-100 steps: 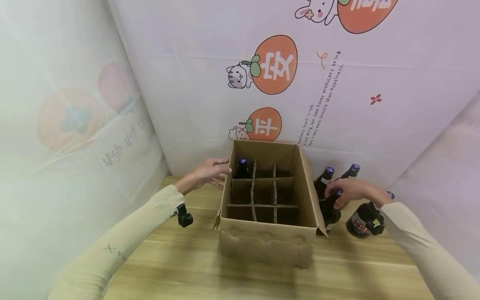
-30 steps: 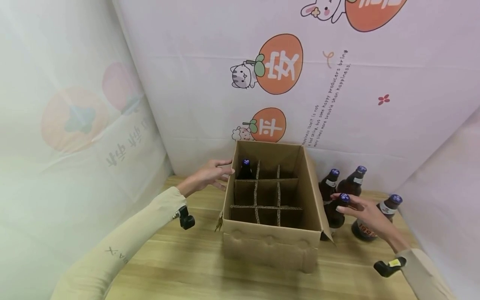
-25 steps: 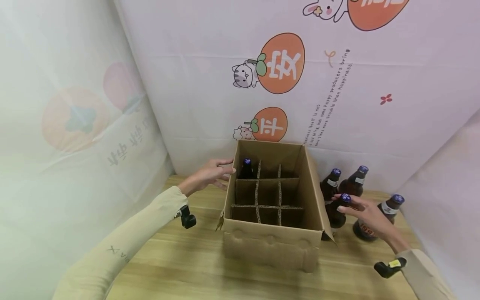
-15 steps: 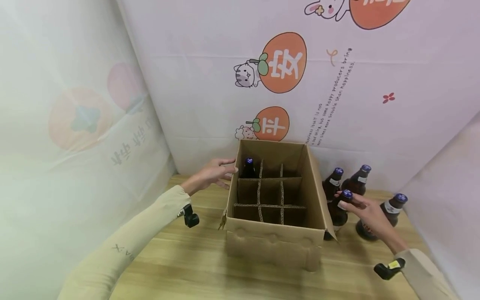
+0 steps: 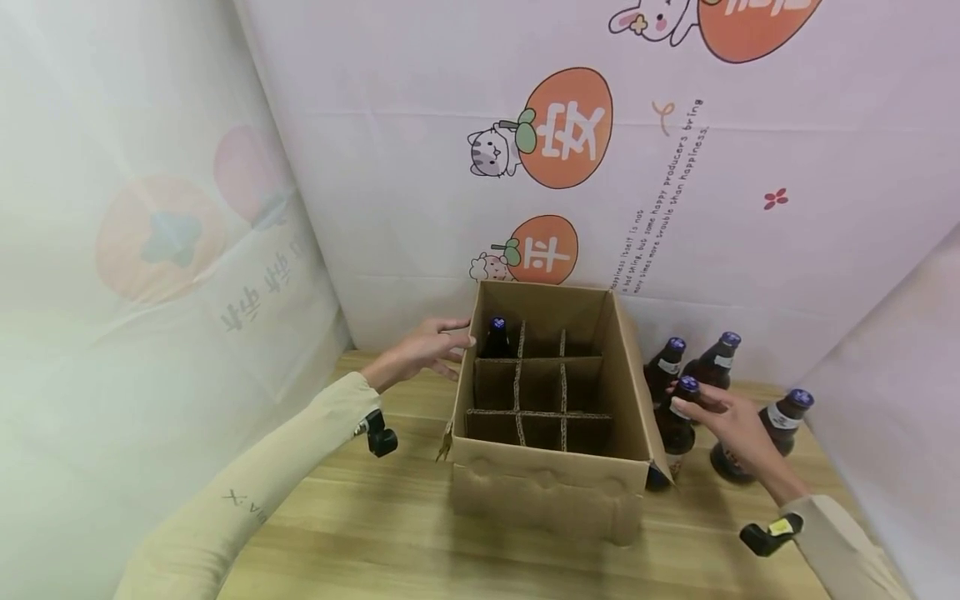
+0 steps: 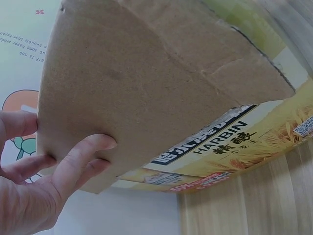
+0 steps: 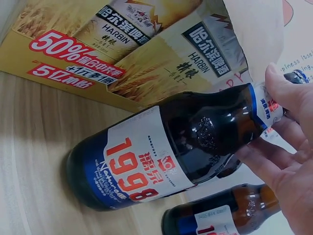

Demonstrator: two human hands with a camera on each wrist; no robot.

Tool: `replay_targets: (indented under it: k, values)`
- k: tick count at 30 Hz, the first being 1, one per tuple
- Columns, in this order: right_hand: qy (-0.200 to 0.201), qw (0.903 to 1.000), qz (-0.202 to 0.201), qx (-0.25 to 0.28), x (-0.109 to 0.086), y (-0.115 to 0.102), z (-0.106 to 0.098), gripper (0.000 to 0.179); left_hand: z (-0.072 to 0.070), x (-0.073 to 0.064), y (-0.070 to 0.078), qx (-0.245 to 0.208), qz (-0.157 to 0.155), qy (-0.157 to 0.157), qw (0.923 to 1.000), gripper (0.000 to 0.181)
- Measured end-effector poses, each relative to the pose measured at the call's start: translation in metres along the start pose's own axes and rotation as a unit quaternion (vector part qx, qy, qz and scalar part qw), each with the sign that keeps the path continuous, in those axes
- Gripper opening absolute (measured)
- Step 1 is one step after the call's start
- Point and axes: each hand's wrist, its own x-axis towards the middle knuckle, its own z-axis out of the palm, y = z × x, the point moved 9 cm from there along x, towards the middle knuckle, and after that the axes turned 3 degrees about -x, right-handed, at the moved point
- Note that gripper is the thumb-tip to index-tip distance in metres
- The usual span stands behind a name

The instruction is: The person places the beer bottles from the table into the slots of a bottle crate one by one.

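Note:
My right hand [image 5: 731, 421] grips the neck of a dark beer bottle [image 5: 675, 429] beside the carton's right wall. In the right wrist view, this beer bottle [image 7: 142, 161] has a white and blue label reading 1998; whether its base touches the table is unclear. An open cardboard carton [image 5: 547, 479] stands in the middle, divided into compartments by cardboard dividers [image 5: 558, 361]. Another beer bottle [image 5: 497, 337] stands in its back left compartment. My left hand [image 5: 423, 346] touches the carton's left side, its fingertips on the brown flap [image 6: 122, 73] in the left wrist view.
Two beer bottles, one near [image 5: 663, 367] and one farther right [image 5: 712, 362], stand behind the held one. Another beer bottle [image 5: 780, 429] stands right of my right hand. A printed white sheet [image 5: 420, 192] hangs behind the wooden table [image 5: 360, 525].
My right hand has shifted from reaching over the bottle to gripping its neck from the right side. The bottle has moved slightly in the last half second. My left hand stays at the carton.

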Motion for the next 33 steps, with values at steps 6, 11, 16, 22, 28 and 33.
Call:
replay_targets:
  k: [6, 11, 16, 22, 28, 33]
  values:
    - [0.016, 0.9994, 0.001, -0.032, -0.003, 0.001, -0.007, 0.079, 0.002, -0.001, 0.001, 0.0, 0.0, -0.001, 1.0, 0.069]
    - [0.021, 0.9996, 0.011, -0.016, -0.005, -0.002, -0.013, 0.083, 0.002, 0.0, 0.003, 0.002, -0.002, 0.0, 1.0, 0.069]
    - [0.025, 0.9991, 0.033, 0.0, -0.006, -0.009, -0.02, 0.091, 0.003, 0.0, 0.003, 0.005, -0.002, -0.001, 1.0, 0.069]
    - [0.019, 0.9984, 0.05, 0.018, -0.006, -0.019, -0.023, 0.097, 0.002, -0.002, 0.001, 0.001, -0.003, -0.001, 1.0, 0.069]
    - [0.019, 0.9981, 0.05, 0.031, -0.006, -0.026, -0.03, 0.094, 0.001, -0.002, -0.001, 0.004, 0.001, -0.001, 1.0, 0.069]
    - [0.013, 0.9977, 0.052, 0.041, -0.007, -0.035, -0.037, 0.097, 0.001, -0.001, -0.001, 0.004, 0.002, -0.004, 1.0, 0.069]
